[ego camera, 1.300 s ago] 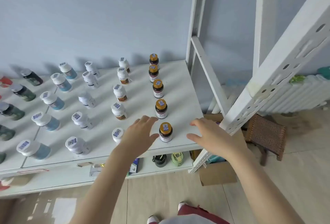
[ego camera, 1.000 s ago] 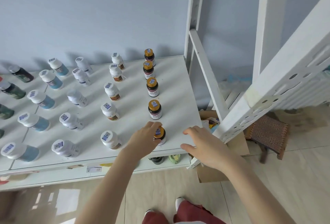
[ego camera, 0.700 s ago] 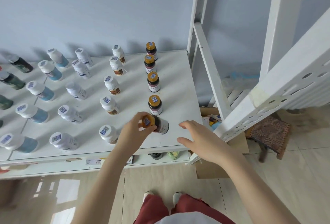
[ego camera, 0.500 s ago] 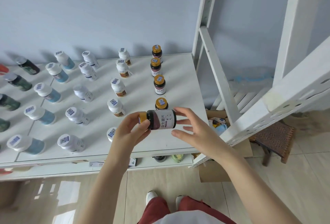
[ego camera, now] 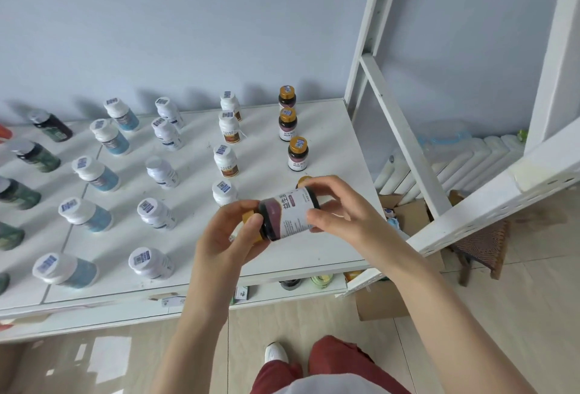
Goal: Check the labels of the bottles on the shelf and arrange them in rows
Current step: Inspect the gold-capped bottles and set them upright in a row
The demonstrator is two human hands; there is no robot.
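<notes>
since the bottle stood upright at the front of the right-most row 1.3 sec ago, it's come off the shelf & now lies sideways in the air btwn both hands, over the shelf's front right part. left hand is curled round the gold cap end, thumb up by the neck. right hand pinches the base end, thumb in front & fingers over the top. so both hands are clamped on it.

half a sec ago the right hand's fingers were spread & only just meeting the base; now they're wrapped on. bottle's also tilted vs then: cap end lower & to the left, base end higher & to the right. its white label faces the camera w/ big dark characters & a purple band.

three gold-capped bottles stand upright in the same row, going back to the wall. a fourth peeks out just behind the right hand's fingers, mostly hidden.

next row left has white bottles w/ brown labels, the nearest one partly behind the left hand. then come white ones w/ pale labels, blue-labelled ones & dark green ones at the far left. all stand in the same spots as before, most w/ barcode stickers on the caps.

a cardboard box sits on the floor under the shelf's right corner.
</notes>
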